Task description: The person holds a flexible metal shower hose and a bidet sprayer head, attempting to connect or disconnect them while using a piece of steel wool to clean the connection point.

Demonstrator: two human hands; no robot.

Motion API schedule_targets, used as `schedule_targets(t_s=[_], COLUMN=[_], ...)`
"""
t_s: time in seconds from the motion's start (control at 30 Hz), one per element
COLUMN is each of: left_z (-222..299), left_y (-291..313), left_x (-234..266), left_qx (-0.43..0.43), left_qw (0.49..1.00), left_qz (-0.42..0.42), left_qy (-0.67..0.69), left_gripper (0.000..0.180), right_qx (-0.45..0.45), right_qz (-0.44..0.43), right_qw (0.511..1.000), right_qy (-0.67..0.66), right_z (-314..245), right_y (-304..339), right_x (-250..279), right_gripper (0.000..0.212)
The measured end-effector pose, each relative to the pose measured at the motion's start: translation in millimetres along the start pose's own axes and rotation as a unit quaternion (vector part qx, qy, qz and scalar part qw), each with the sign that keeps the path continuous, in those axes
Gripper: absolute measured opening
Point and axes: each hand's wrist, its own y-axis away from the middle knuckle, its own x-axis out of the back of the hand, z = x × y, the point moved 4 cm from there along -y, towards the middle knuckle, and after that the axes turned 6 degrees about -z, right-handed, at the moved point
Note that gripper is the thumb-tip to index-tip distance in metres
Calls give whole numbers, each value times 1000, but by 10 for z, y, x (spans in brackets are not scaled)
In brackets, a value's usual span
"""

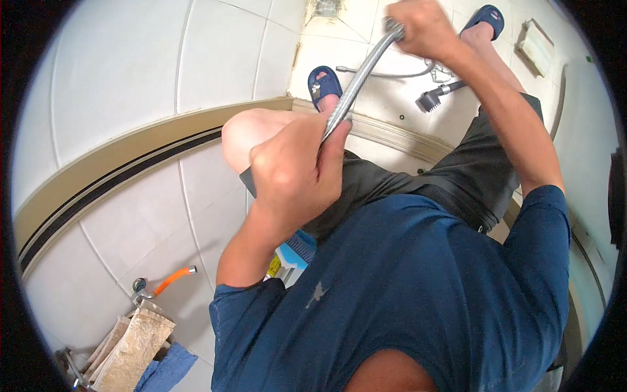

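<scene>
A silver flexible shower hose [360, 80] stretches taut between my two hands, slanting up to the right. My left hand [294, 163] is closed round its lower end, with the thumb lying along it. At the upper end, my right hand [421, 29] grips the hose just by its metal nut [394, 29]; the fingers are slightly blurred. Below, on the floor, lies a dark shower head [431, 99] with a grey handle. A thinner grey hose [385, 74] curves on the tiles beside it. Near them rests a small black ring [401, 117].
Slippered feet in blue slippers [324, 85] stand on either side of the floor items. A raised sill [392, 134] crosses below. An orange hose on a wall tap [173, 281] and hanging towels [134, 346] are at lower left. A floor drain [324, 8] lies at the top.
</scene>
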Motion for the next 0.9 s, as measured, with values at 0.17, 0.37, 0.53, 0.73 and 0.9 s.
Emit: schedule_targets(t_s=[0.17, 0.37, 0.53, 0.73, 0.9], left_z=[-89, -158, -198, -238, -364], left_y=[74, -75, 6, 13, -19], left_x=[-32, -148, 76, -49, -25], left_qx=[-15, -18, -133, -37, 107], left_qw=[995, 980, 983, 979, 987], left_qz=[-29, -97, 41, -60, -31], left_qy=[-95, -173, -120, -191, 120], left_gripper=[13, 16, 19, 20, 17], right_qx=[-47, 181, -1, 100, 138], right_qz=[6, 115, 51, 71, 166], right_qw=[999, 965, 999, 989, 967], right_qy=[-9, -150, -10, -86, -134], right_z=[-35, -1044, 339, -648, -858], right_y=[102, -263, 209, -198, -351], right_x=[146, 454, 53, 263, 430], right_gripper=[22, 21, 21, 24, 21])
